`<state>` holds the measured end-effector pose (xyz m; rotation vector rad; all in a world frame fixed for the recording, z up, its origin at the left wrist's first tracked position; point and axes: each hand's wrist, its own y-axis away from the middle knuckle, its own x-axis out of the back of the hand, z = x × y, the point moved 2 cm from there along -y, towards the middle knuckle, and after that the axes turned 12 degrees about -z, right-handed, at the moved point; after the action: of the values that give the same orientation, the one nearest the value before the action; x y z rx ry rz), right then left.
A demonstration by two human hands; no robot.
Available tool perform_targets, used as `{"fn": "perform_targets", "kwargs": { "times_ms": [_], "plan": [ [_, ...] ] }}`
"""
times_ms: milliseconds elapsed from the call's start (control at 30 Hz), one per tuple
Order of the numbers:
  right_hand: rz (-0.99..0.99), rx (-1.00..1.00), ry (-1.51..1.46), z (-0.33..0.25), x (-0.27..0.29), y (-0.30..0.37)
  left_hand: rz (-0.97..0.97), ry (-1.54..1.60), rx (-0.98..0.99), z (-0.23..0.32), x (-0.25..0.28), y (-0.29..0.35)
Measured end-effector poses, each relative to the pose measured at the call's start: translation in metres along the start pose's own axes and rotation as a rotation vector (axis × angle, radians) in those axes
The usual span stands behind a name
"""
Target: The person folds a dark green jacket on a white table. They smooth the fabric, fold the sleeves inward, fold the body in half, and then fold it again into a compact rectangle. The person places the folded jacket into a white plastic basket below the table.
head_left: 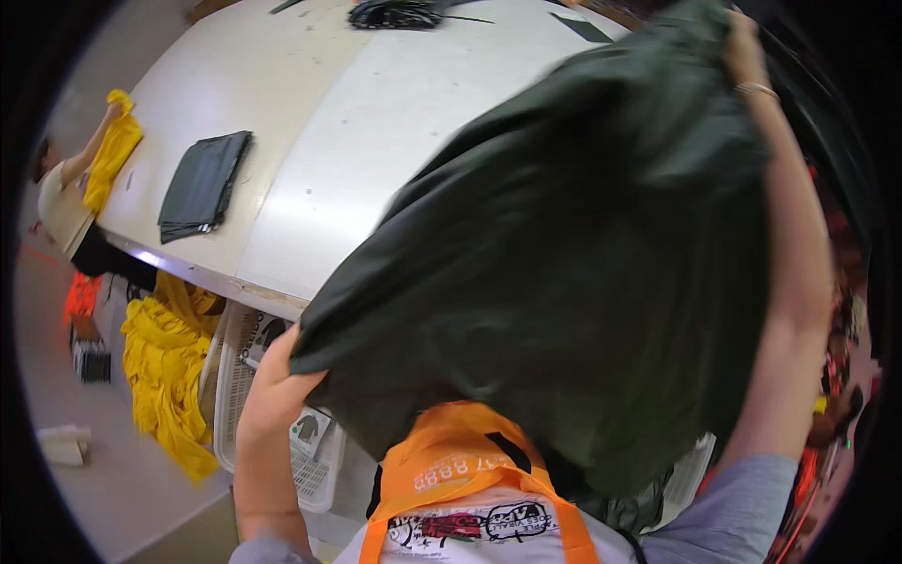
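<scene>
A large dark green garment [564, 263] of smooth, coated-looking fabric is stretched out in front of me, over the table edge and my lap. My left hand [282, 376] grips its lower left edge, with the fingertips partly behind the cloth. High at the far right, my right hand [744, 52] is closed on the opposite end of the garment, slightly blurred, a bracelet on its wrist. Between my hands the fabric hangs in loose folds and covers much of the table's right side.
On the white table [310, 197] lie a folded dark green stack [205, 183] and a dark bundle [395, 13]. White plastic baskets [230, 404] with printed cards stand below, beside a yellow fabric heap [169, 367]. At the left, another person [70, 193] handles yellow cloth [115, 155].
</scene>
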<state>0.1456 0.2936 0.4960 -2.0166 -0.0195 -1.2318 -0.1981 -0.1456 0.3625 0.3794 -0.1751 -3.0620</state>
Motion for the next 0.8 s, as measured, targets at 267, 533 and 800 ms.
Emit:
{"fn": "perform_targets", "kwargs": {
  "times_ms": [267, 533, 800],
  "plan": [
    [-0.635, 0.333, -0.544, -0.206, -0.394, 0.043, 0.763, -0.642, 0.308, -0.251, 0.142, 0.113],
    [-0.665, 0.015, 0.003, -0.066, -0.29, 0.275, 0.77, -1.59, 0.29, -0.182, 0.129, -0.045],
    [-0.86, -0.226, 0.216, 0.04, -0.295, 0.341, 1.442, -0.929, 0.647, -0.167, 0.302, -0.126]
  ]
}}
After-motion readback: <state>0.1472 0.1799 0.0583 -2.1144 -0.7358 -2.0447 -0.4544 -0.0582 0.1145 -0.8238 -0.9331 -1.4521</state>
